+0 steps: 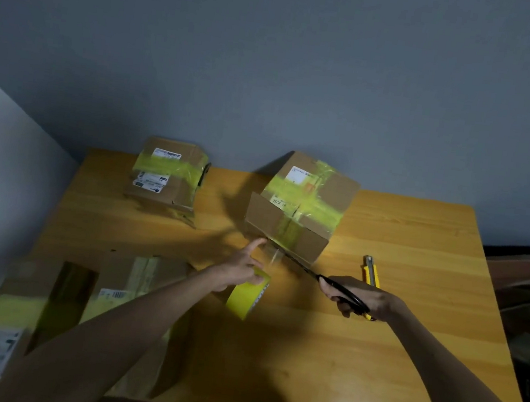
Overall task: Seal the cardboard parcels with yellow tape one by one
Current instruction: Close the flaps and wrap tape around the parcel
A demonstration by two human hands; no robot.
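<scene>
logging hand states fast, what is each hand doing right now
left hand: grips the yellow tape roll, forefinger pressing tape against the parcel
right hand: grips the black scissors, blades at the stretched tape

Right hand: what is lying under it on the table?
A yellow knife lies on the table under the right hand, which grips scissors. Its far end and a bit of its near end show; its middle is covered.
</scene>
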